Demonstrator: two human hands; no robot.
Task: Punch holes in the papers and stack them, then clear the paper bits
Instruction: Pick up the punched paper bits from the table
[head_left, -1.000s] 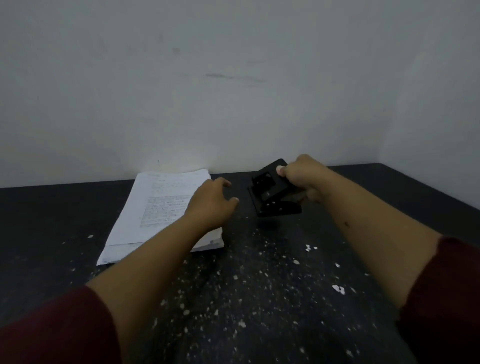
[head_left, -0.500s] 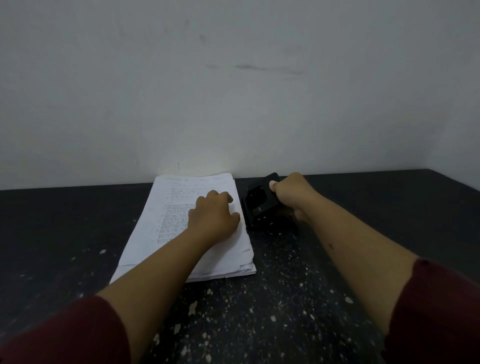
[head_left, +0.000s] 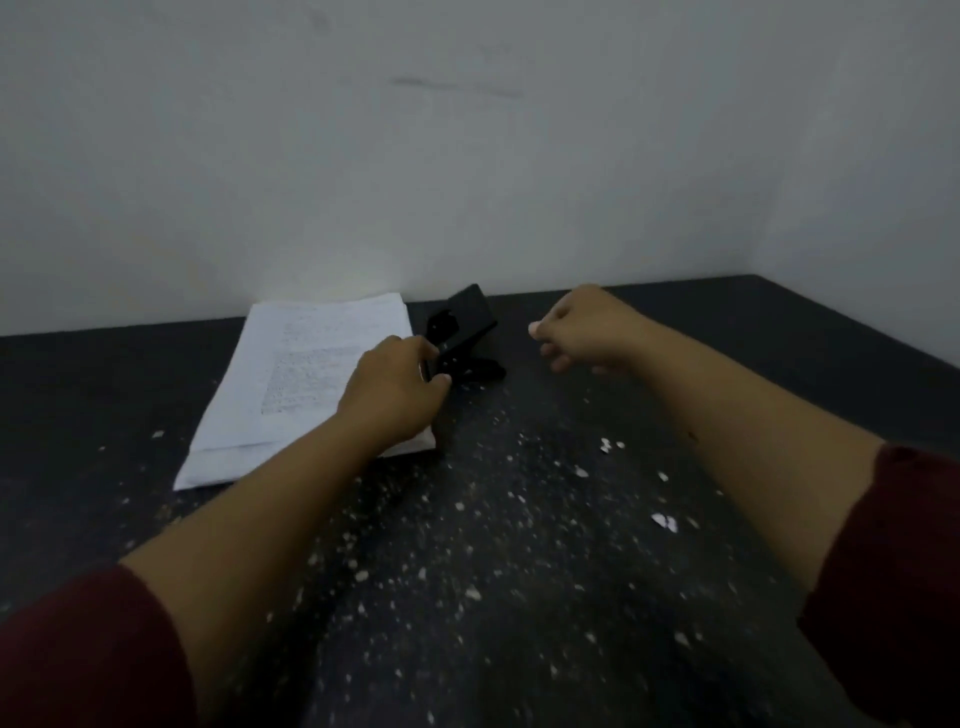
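A stack of printed white papers (head_left: 291, 384) lies on the dark table (head_left: 779, 332) near the back wall. A black hole punch (head_left: 462, 338) stands just right of the stack with its lever raised. My left hand (head_left: 395, 389) lies over the stack's right edge, and its fingers and thumb grip the near end of the punch. Off to the right, my right hand (head_left: 587, 327) hovers above the table, apart from the punch, fingers loosely curled and holding nothing. Small white paper bits (head_left: 467, 545) are scattered over the table in front of me.
White walls meet in a corner at the back right, close behind the papers. Larger paper scraps (head_left: 665, 522) lie near my right forearm. The table's left part has only a few bits on it.
My right hand has let go of the hole punch and drawn back to the right. My left hand has shifted off the papers to the punch's near end and taken hold of it.
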